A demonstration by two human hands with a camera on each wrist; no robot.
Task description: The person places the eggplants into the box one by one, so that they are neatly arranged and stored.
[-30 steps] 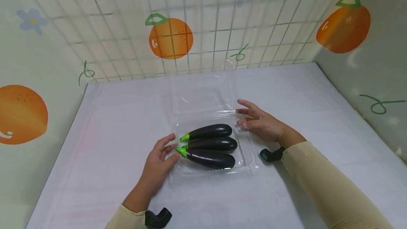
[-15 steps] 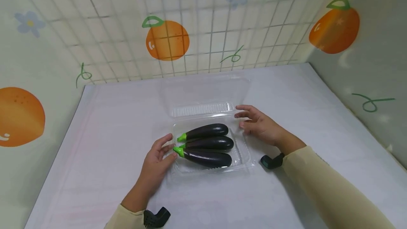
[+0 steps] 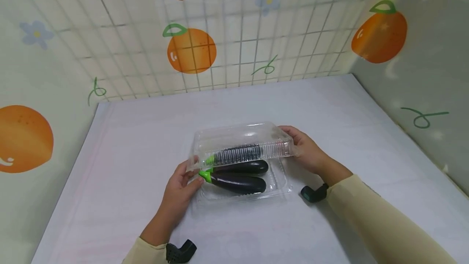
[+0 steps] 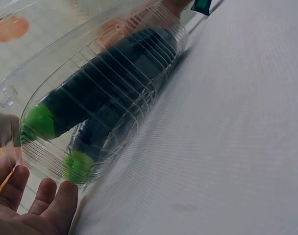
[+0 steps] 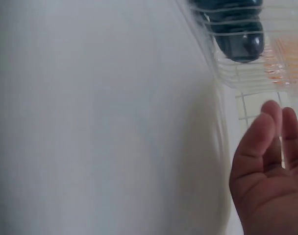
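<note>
Three dark eggplants lie side by side in a clear plastic box [image 3: 276, 184], green stems to the left. The front eggplant [image 3: 238, 183] and the middle one [image 3: 250, 167] show plainly; the back one is seen through the hinged lid [image 3: 239, 133], which stands partly lowered and tilted over them. At the box's left end, my left hand [image 3: 176, 194] touches the rim, its thumb in front; the left wrist view shows its fingertips [image 4: 65, 193] by the corner. My right hand [image 3: 307, 152] is against the lid's right end, some fingers hidden behind it; fingers look extended in the right wrist view.
The box sits on a white-covered table [image 3: 128, 154]. Behind it rises a pale curtain [image 3: 234, 31] printed with oranges and grid lines, with more printed panels at both sides. A black device [image 3: 315, 193] is strapped at each wrist.
The lid has swung from lying back behind the box up and forward over the eggplants. My right hand has moved slightly with it; my left hand has stayed at the left end.
</note>
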